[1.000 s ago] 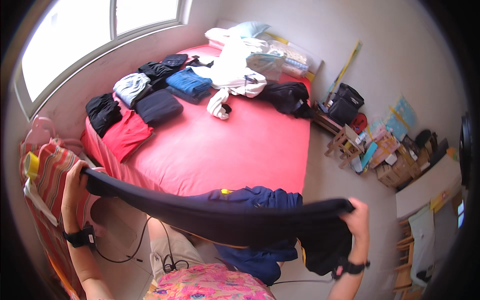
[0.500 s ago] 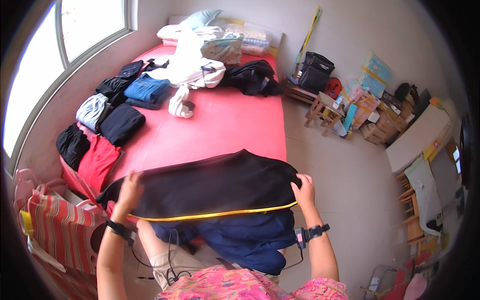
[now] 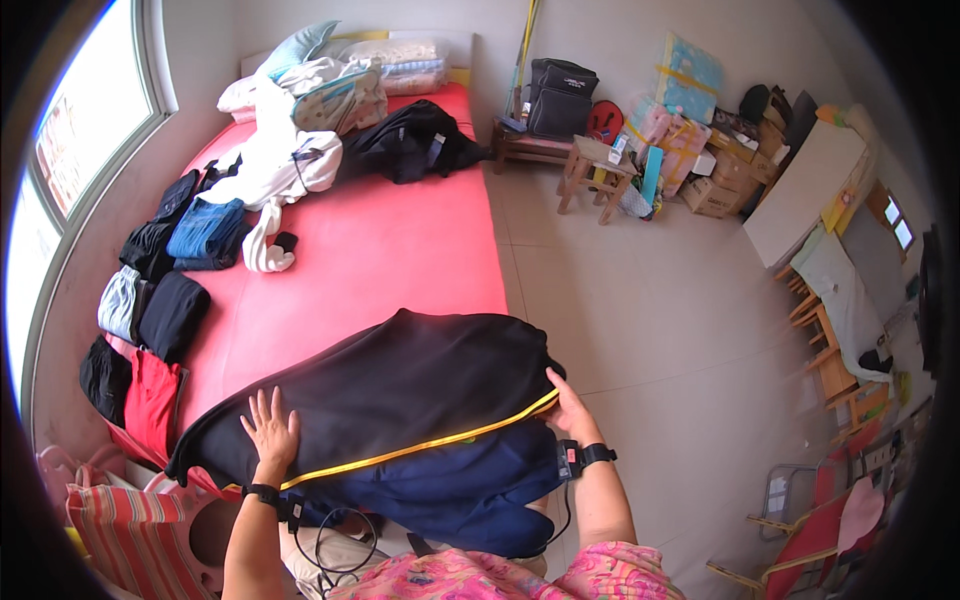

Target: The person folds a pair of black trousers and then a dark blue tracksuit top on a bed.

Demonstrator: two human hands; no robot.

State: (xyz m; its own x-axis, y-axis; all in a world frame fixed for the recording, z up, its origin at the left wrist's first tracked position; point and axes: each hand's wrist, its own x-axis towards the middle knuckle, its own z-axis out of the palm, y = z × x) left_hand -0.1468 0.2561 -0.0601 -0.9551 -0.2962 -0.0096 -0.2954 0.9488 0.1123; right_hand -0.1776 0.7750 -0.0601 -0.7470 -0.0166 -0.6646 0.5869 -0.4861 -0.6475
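A black garment with a yellow stripe point(image 3: 400, 390) lies spread over the near end of the red bed point(image 3: 400, 250). My left hand point(image 3: 268, 428) rests flat on its near left part, fingers apart. At the garment's right edge my right hand point(image 3: 570, 408) presses against the cloth by the bed's corner. A dark blue garment point(image 3: 460, 490) hangs below the black one, over the bed's near edge.
Folded clothes point(image 3: 160, 300) line the bed's left side, white and black garments point(image 3: 300, 160) lie at the far end with pillows. A striped bag point(image 3: 130, 530) stands lower left. Stools, boxes and a black bag point(image 3: 600, 130) fill the far wall; tiled floor point(image 3: 660, 300) lies right.
The black garment, held stretched in the air between both hands, has come down flat onto the bed. My hands have let go of its ends and now lie on it.
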